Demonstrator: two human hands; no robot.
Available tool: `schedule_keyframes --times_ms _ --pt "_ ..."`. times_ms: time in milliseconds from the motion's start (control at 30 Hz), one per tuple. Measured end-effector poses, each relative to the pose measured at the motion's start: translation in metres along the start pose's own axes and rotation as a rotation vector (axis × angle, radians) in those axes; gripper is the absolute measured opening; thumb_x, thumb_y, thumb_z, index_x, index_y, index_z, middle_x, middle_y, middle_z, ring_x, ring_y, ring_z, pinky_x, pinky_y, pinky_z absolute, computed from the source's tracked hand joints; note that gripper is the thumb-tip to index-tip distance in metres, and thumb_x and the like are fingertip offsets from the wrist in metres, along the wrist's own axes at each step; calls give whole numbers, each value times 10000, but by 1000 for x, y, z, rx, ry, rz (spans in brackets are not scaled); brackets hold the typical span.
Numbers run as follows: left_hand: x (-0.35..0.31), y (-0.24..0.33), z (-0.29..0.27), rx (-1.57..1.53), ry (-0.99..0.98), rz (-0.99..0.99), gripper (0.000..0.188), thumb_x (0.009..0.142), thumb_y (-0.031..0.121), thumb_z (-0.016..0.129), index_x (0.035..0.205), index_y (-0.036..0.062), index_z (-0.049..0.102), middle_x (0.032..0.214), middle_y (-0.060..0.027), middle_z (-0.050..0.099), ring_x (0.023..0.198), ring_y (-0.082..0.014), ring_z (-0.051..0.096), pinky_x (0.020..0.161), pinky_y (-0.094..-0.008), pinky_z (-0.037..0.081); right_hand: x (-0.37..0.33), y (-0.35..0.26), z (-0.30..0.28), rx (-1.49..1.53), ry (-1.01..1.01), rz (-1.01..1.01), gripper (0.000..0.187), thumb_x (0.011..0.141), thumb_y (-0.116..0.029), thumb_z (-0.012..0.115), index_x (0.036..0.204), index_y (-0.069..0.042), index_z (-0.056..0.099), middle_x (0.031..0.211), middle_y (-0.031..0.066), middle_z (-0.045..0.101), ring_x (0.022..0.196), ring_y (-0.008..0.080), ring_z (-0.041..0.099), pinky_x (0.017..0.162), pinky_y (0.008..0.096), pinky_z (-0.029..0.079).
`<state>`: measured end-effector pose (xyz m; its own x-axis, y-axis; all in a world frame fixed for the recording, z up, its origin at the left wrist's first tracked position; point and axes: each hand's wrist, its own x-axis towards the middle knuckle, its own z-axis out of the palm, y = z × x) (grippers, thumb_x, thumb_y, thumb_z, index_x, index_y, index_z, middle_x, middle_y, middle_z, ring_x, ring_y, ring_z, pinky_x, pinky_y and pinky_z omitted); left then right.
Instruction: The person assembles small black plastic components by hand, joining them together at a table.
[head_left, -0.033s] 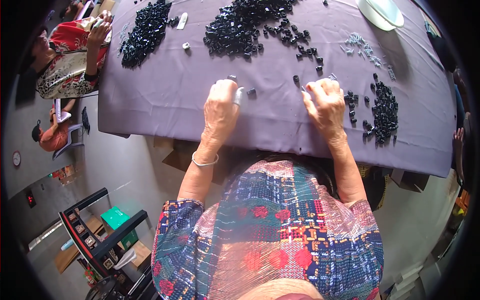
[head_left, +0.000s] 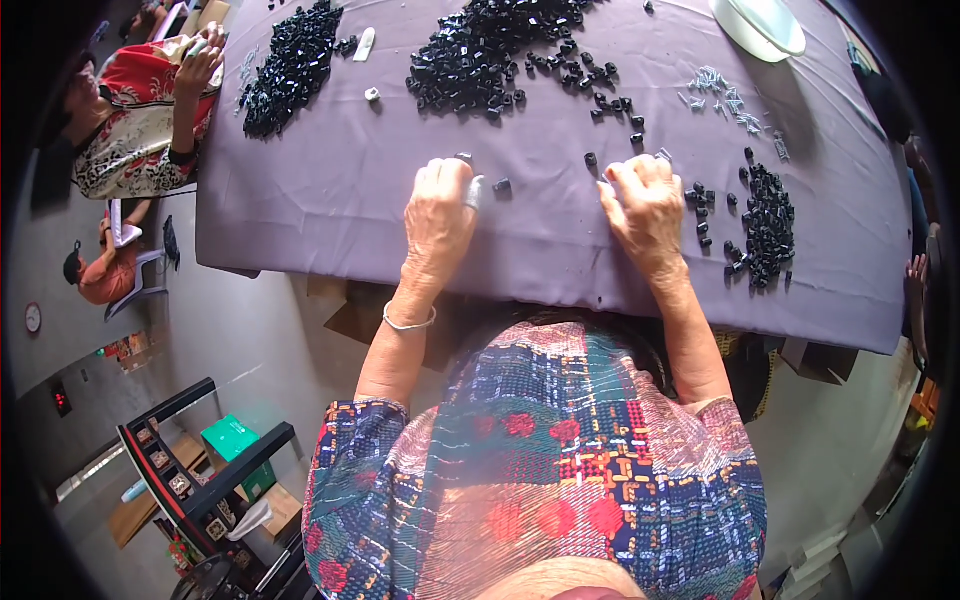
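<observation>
My left hand (head_left: 438,215) is closed over the purple-grey cloth, a light wrapping (head_left: 475,191) on its thumb. A small black plastic piece (head_left: 465,157) shows at its fingertips, and the fingers hide most of it. Just right of this hand lies another black piece (head_left: 502,185). My right hand (head_left: 645,212) is closed too, thumb and forefinger close together; what they hold, if anything, is too small to make out. A small grey piece (head_left: 664,155) shows just beyond its knuckles. A loose black piece (head_left: 591,159) lies beyond its thumb.
Black pieces form a large heap (head_left: 470,65), a left heap (head_left: 292,70) and a smaller one (head_left: 770,225) right of my right hand. Thin grey pins (head_left: 728,95) lie scattered near a pale basin (head_left: 762,28). A person (head_left: 140,120) works at the table's left end.
My right hand has shifted very slightly to the left. My left hand stays almost in place, with the black piece still at its fingertips.
</observation>
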<state>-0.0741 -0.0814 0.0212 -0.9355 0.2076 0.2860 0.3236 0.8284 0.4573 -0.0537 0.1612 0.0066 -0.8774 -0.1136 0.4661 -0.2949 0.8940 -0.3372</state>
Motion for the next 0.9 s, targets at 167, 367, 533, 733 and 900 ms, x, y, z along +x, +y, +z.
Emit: schedule_keyframes --times_ms 167,367,533,733,900 --pt "15 12 6 107 69 0 167 746 90 687 884 74 594 886 -86 577 868 -278 542 737 -391 461 0 0 10 -80 -24 3 130 727 -150 680 803 -109 584 804 32 524 820 220 509 726 359 371" --pt "36 49 61 -169 58 125 196 765 123 680 943 74 613 904 -105 583 875 -298 562 752 -383 476 -12 0 -6 67 56 -39 138 747 0 641 860 -41 574 813 98 574 750 272 562 685 372 430" --pt "42 62 80 -277 -126 174 171 767 127 679 913 76 605 864 -113 564 797 -310 577 704 -380 489 -21 8 -24 250 129 22 227 737 83 635 946 14 576 862 147 582 759 320 576 667 373 479" --pt "33 67 65 -298 -200 168 170 746 100 693 871 56 586 826 -111 566 750 -299 588 667 -376 491 -29 11 -31 374 128 56 230 729 103 625 930 -4 597 852 130 576 759 274 578 651 344 480" --pt "70 64 80 -341 40 146 178 746 63 694 900 27 613 835 -123 590 677 -228 597 629 -329 497 -32 12 -32 420 130 120 232 725 112 625 925 -1 601 853 115 582 759 254 580 657 329 483"
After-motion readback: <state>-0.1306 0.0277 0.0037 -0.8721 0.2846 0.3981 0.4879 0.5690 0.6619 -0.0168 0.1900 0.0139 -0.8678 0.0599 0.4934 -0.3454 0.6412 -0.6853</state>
